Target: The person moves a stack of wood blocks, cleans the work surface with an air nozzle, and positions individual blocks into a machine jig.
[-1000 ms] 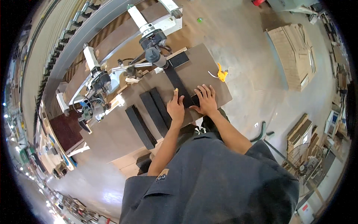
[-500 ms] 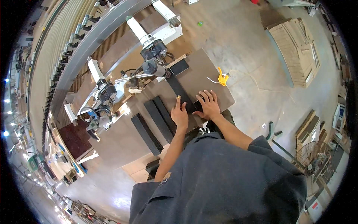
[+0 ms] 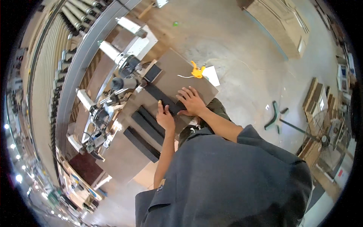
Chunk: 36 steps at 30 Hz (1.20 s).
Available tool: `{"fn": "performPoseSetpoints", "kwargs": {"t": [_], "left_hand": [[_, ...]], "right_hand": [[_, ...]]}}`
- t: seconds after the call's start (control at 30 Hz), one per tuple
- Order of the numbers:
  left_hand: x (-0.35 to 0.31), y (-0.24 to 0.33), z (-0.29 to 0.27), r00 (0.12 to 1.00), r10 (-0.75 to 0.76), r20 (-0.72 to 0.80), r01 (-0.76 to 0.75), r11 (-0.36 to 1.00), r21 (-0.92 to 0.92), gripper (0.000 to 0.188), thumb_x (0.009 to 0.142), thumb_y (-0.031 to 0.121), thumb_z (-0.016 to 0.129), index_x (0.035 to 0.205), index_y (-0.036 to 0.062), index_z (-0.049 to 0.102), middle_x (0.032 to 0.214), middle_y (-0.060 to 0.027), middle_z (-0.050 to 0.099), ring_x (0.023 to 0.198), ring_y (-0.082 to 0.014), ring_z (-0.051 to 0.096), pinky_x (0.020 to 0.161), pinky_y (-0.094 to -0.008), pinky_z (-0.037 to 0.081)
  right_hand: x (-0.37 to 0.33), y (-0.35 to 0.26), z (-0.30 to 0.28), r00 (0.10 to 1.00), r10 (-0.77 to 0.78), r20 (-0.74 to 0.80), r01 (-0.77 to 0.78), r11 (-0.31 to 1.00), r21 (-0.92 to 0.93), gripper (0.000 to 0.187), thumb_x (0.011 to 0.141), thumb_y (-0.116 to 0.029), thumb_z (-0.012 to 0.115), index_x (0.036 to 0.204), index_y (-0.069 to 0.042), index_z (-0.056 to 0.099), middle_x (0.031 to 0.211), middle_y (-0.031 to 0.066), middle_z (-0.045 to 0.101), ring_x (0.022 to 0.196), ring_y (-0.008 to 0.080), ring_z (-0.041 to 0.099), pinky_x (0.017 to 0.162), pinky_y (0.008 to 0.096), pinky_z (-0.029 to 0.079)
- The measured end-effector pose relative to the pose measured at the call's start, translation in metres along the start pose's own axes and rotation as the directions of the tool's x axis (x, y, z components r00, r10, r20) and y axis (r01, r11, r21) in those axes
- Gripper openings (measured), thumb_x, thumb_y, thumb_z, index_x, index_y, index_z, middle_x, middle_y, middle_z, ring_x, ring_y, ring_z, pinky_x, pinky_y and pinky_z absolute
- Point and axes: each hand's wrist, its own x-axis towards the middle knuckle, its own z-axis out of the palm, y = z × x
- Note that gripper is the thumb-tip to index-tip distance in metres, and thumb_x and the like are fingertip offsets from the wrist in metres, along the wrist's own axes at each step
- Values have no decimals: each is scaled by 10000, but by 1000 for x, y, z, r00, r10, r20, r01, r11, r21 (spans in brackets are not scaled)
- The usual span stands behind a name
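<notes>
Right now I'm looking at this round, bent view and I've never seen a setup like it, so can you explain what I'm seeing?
Sure. A camera worn on a person's head looks down past their own shirt; its wide lens bends straight edges. No robot is working here: those are the person's bare left hand and right hand.

Both hands touch a long black strip lying on a brown board. I can't tell whether either hand grips it or just steadies it. To its left lie more black strips. A yellow tool sits near the board's far edge. The machine with white cylinders stands at the upper left.
</notes>
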Motion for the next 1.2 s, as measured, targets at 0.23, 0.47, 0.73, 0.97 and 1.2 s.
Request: {"fn": "performPoseSetpoints", "kwargs": {"t": [0.23, 0.47, 0.73, 0.97, 1.2], "left_hand": [[5, 3, -4, 994, 109, -6, -109, 994, -18, 468, 1110, 320, 799, 1531, 120, 756, 1170, -271, 835, 913, -468, 790, 787, -539, 603], [3, 17, -12, 984, -50, 170, 52, 999, -4, 454, 1119, 190, 786, 1556, 76, 739, 1279, -283, 831, 974, -417, 821, 854, -503, 630], [2, 5, -10, 988, 23, 152, -13, 998, -63, 439, 1134, 180, 775, 1553, 54, 736, 1290, -297, 828, 951, -408, 806, 848, -508, 621], [2, 2, -11, 984, 38, 175, -16, 992, -127, 434, 1154, 209, 752, 1555, 46, 730, 1323, -302, 817, 1018, -421, 812, 898, -519, 619], [3, -2, -7, 985, 62, 163, -39, 990, -137, 445, 1149, 194, 760, 1560, 29, 719, 1376, -296, 804, 1055, -406, 814, 923, -510, 628]], "right_hand": [[-2, 2, 1, 994, -42, -98, 49, 996, 74, 1003, 930, -819, 748, 1620, -108, 592, 1753, 142, 496, 1706, 381, 354, 1442, 628, 155], [-5, 7, 10, 994, -10, -112, 21, 996, 92, 975, 880, -717, 854, 1611, -122, 607, 1725, 132, 522, 1692, 371, 379, 1440, 629, 200], [-6, 5, 10, 990, -34, -134, 46, 995, 89, 942, 904, -740, 817, 1586, -121, 617, 1705, 140, 533, 1690, 374, 381, 1439, 642, 192], [-5, 4, 12, 996, -39, -74, 45, 996, 74, 980, 918, -793, 783, 1607, -116, 622, 1752, 151, 504, 1712, 388, 343, 1449, 639, 166], [-4, 4, 15, 991, -25, -135, 39, 994, 104, 952, 884, -732, 850, 1580, -123, 624, 1721, 141, 521, 1700, 376, 363, 1440, 641, 182]]}}
